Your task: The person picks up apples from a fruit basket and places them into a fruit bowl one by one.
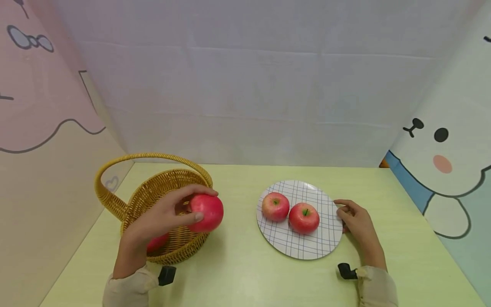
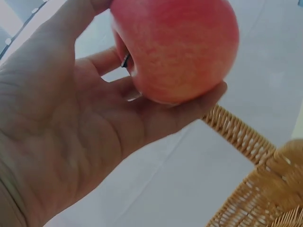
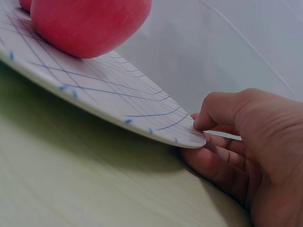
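Red apples [image 1: 304, 218], blue-gridded white plate [image 1: 284, 247], golden-brown basket [image 1: 172, 179]

From the head, looks forward and down, far enough back to fit basket [image 1: 188, 249] at left, plate [image 1: 295, 247] right of centre, left hand [image 1: 168, 211] and right hand [image 1: 354, 219]. On the left wrist, looks close past the palm at the held apple [image 2: 180, 47], upper centre. On the right wrist, skims low and close over the tabletop [image 3: 61, 189], lower left. Shares held apple and basket, head with left wrist; plate, head with right wrist.
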A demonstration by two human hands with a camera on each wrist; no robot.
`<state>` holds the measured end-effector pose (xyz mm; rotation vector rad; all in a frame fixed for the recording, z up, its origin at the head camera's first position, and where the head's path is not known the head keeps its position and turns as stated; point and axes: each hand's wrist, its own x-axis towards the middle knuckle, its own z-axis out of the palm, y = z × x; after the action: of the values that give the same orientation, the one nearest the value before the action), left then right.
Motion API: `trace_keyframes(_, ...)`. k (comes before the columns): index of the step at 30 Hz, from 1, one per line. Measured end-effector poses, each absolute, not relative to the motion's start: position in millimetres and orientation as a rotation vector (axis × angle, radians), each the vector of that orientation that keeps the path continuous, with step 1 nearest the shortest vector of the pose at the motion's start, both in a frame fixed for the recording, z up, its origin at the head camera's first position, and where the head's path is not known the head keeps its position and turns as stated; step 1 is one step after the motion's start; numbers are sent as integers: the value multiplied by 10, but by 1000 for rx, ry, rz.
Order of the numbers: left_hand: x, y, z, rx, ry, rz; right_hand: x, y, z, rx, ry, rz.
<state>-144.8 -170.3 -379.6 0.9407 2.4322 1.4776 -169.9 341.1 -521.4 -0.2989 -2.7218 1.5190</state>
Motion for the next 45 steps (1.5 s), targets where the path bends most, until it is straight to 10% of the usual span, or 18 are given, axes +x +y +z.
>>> trace_keyframes(18, -1487, -1591, -3758, 1535, 1836, 1921, -1722, 3399, -5240, -306, -2709, 1521)
trace_keyframes(45, -1285, -1077, -3688, 1031, 2262, 1857, -1710, 3388, -5219, -326, -2713, 1516)
